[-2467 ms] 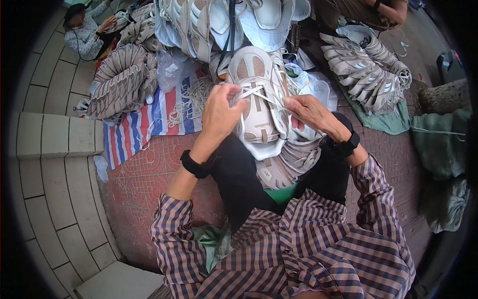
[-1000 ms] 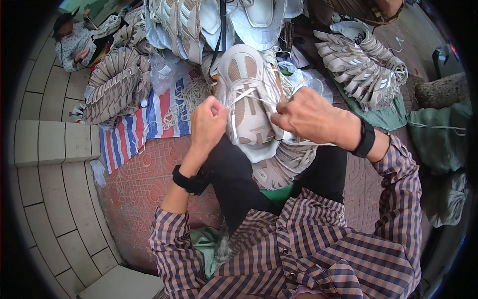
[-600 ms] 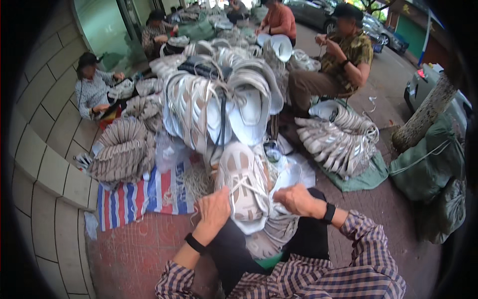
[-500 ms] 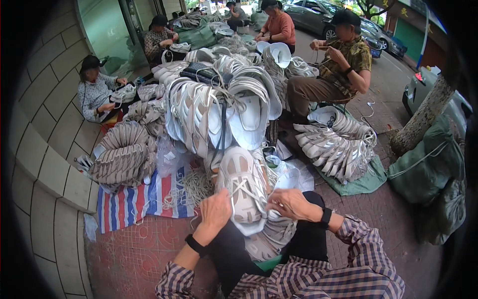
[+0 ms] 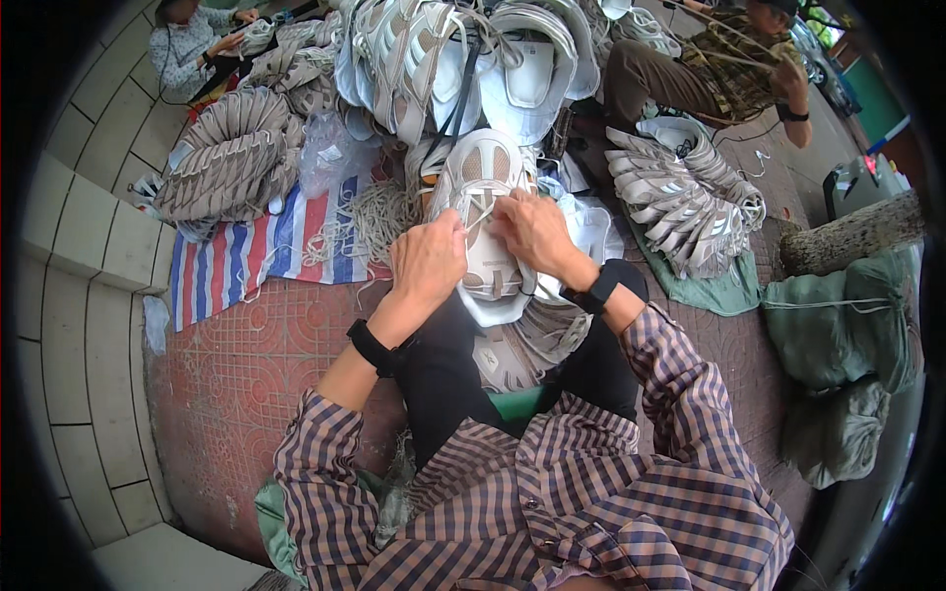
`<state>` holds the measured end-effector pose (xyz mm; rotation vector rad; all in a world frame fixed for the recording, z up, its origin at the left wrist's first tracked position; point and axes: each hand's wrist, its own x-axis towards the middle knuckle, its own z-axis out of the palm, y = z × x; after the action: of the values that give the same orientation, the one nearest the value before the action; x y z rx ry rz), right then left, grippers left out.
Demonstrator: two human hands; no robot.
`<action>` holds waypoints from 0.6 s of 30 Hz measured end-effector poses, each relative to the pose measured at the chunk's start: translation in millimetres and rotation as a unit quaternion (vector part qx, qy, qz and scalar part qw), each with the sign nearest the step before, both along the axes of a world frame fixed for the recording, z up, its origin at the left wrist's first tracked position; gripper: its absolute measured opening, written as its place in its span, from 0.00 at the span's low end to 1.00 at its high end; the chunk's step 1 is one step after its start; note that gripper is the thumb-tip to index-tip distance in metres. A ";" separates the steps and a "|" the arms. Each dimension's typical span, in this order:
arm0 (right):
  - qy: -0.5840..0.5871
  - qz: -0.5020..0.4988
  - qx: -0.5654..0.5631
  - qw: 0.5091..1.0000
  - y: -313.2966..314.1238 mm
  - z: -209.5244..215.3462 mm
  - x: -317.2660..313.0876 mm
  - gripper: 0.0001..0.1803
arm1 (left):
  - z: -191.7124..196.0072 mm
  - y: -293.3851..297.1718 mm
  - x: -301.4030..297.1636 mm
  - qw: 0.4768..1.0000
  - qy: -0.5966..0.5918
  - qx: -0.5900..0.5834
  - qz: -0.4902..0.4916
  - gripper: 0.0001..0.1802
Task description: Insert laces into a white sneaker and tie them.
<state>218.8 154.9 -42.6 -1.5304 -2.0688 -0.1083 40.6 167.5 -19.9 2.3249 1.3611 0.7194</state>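
Observation:
A beige and white shoe upper (image 5: 493, 258) with mesh at the toe lies between my knees, its toe pointing away from me. A pale shoelace (image 5: 482, 208) crosses its eyelet area. My left hand (image 5: 426, 258) is closed at the left side of the upper, thumb and fingers pinching the lace. On the other side my right hand (image 5: 540, 234) is closed too, its curled fingers gripping the lace close to the eyelets; the fingertips are partly hidden. More nested shoe uppers (image 5: 552, 330) rest beneath it on my lap.
A tall pile of shoe uppers (image 5: 394, 74) stands ahead. Bundled uppers lie left (image 5: 232, 158) and right (image 5: 680, 202). Loose laces (image 5: 372, 222) sit on a striped sheet (image 5: 222, 266). Green sacks (image 5: 838, 325) lean by a tree trunk (image 5: 852, 236). Two people work at far left and right.
My view has tilted down, so the scene sits higher. Both hands have come closer together over the eyelets. The person at right has spread their arms, drawing out a lace.

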 end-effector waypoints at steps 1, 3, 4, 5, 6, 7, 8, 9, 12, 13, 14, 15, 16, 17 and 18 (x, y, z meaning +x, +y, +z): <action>0.159 0.042 -0.158 0.974 2.4 3.5 2.0 0.08 | -0.8 0.5 -0.2 1.000 -0.002 0.005 0.008 0.08; 0.353 0.075 -0.315 0.878 5.1 6.1 16.9 0.13 | -1.2 4.1 -3.7 0.999 0.024 0.018 0.022 0.08; 0.330 0.033 -0.327 0.885 8.8 0.7 29.1 0.12 | -2.1 5.3 -8.3 0.997 0.051 0.033 0.038 0.07; 0.261 0.026 -0.308 0.915 5.4 5.1 34.4 0.10 | -2.9 9.2 -11.3 0.998 0.048 0.026 0.038 0.07; 0.190 0.019 -0.286 0.939 2.3 8.1 36.5 0.08 | -4.3 8.5 -11.7 0.998 0.048 0.027 0.039 0.07; 0.190 0.020 -0.285 0.939 2.2 8.3 32.6 0.08 | -5.6 5.0 -11.3 0.998 0.048 0.020 0.031 0.07; 0.160 0.026 -0.218 0.962 -0.6 10.3 24.6 0.07 | -4.7 0.2 -8.7 0.999 0.048 0.009 0.023 0.08; 0.129 0.032 -0.151 0.980 -3.3 12.5 18.6 0.06 | -2.9 -1.8 -6.0 0.999 0.041 -0.002 0.024 0.08; -0.059 0.089 -0.004 0.994 -9.5 24.1 10.7 0.02 | -0.7 -3.7 -0.7 0.999 0.024 -0.008 0.028 0.08; -0.103 0.109 0.024 0.988 -11.6 30.4 9.3 0.02 | 1.5 -4.0 -1.5 0.999 0.025 -0.008 0.027 0.08; -0.102 0.110 0.025 0.988 -13.8 29.3 9.3 0.02 | 3.0 -3.8 -2.3 0.999 0.049 -0.007 0.020 0.08; -0.145 0.113 0.041 0.982 -17.7 27.6 10.8 0.02 | 3.5 -3.7 -3.0 0.997 0.073 -0.007 0.013 0.08; -0.188 0.115 0.056 0.974 -20.2 25.8 13.2 0.02 | 1.8 -3.8 -3.9 0.997 0.074 -0.006 0.013 0.08; -0.188 0.104 0.064 0.974 -22.1 24.4 16.9 0.03 | 0.1 -4.8 -4.1 0.998 0.061 -0.008 0.012 0.08; -0.189 0.102 0.065 0.974 -22.5 22.0 20.2 0.03 | -0.8 -5.1 -3.8 0.999 0.049 -0.009 0.011 0.08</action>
<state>239.1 132.5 -20.6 -1.2849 -2.4475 -0.4810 36.8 162.4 -20.7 2.3627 1.4297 0.6040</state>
